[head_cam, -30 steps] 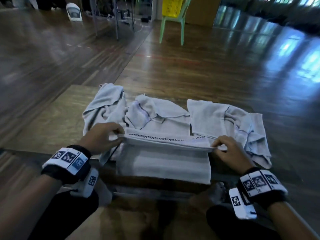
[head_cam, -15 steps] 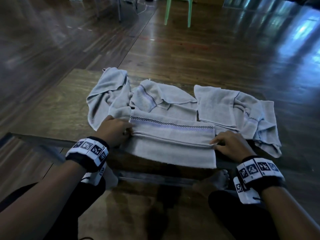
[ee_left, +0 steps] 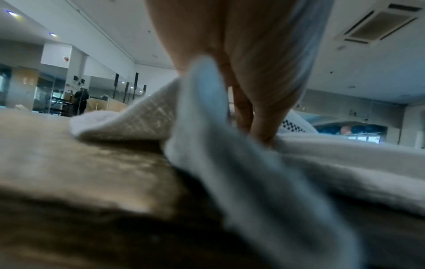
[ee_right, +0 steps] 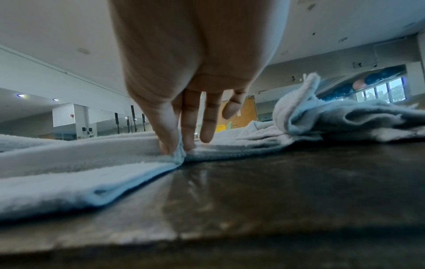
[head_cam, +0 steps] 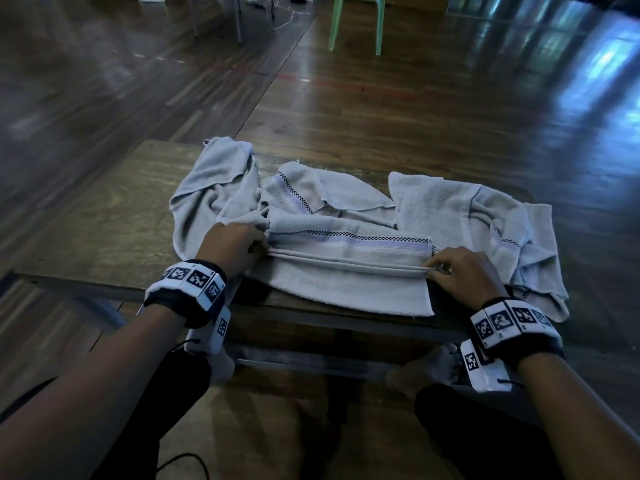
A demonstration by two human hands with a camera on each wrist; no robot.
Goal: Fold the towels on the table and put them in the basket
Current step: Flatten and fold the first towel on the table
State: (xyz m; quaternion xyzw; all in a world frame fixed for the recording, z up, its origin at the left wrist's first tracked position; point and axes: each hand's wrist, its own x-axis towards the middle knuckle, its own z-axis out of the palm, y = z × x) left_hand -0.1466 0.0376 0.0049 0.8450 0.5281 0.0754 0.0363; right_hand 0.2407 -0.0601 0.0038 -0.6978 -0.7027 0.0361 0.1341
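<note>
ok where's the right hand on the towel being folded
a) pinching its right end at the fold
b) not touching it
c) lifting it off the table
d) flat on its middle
a: the right hand pinches the folded towel's right end between thumb and fingers, low on the table.

Bare table top [head_cam: 114, 216] left of the crumpled left towel [head_cam: 207, 188] gives the left hand [head_cam: 232, 245] free room outward, and the near table edge under both wrists is bare apart from the half-folded towel [head_cam: 349, 268] overhanging it. Behind that towel the way forward is blocked by the middle towel [head_cam: 325, 195] and the crumpled right towel [head_cam: 485, 223], which lies just beside the right hand [head_cam: 464, 271]. The far strip of table behind the pile is bare; a green chair [head_cam: 356, 22] stands well apart on the floor.
</note>
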